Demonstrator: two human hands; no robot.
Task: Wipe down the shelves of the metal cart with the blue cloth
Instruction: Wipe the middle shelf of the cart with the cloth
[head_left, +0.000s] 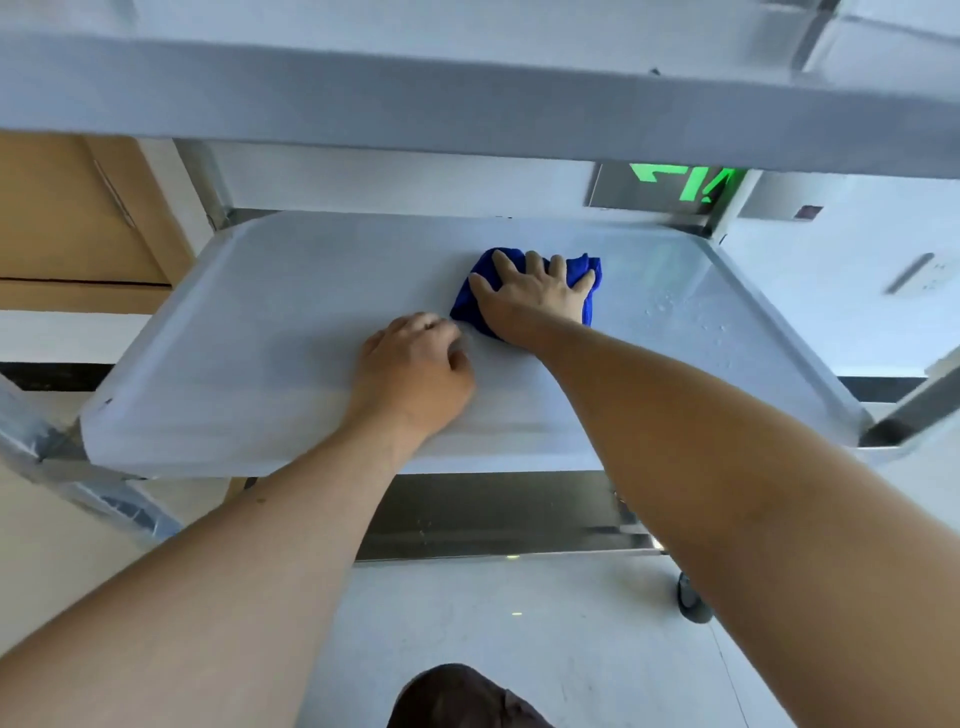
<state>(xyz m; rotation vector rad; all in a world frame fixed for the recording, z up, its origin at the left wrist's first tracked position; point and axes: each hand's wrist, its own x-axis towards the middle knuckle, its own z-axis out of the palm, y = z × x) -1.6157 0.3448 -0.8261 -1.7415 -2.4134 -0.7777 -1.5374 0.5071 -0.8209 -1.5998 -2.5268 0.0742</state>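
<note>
The metal cart's middle shelf (249, 322) fills the centre of the head view, a shiny tray with a raised rim. A bunched blue cloth (589, 275) lies on it right of centre. My right hand (530, 296) presses flat on the cloth, fingers spread over it. My left hand (415, 371) rests on the shelf just left of the cloth, fingers curled under, holding nothing. Water droplets (675, 306) glisten on the shelf to the right of the cloth.
The cart's top shelf (467, 98) overhangs close above. A lower shelf (493, 514) shows beneath, with a caster wheel (691, 597) at the right. A cardboard box (67, 223) stands at the left, a green lit sign (685, 182) behind. My knee (462, 696) is at the bottom.
</note>
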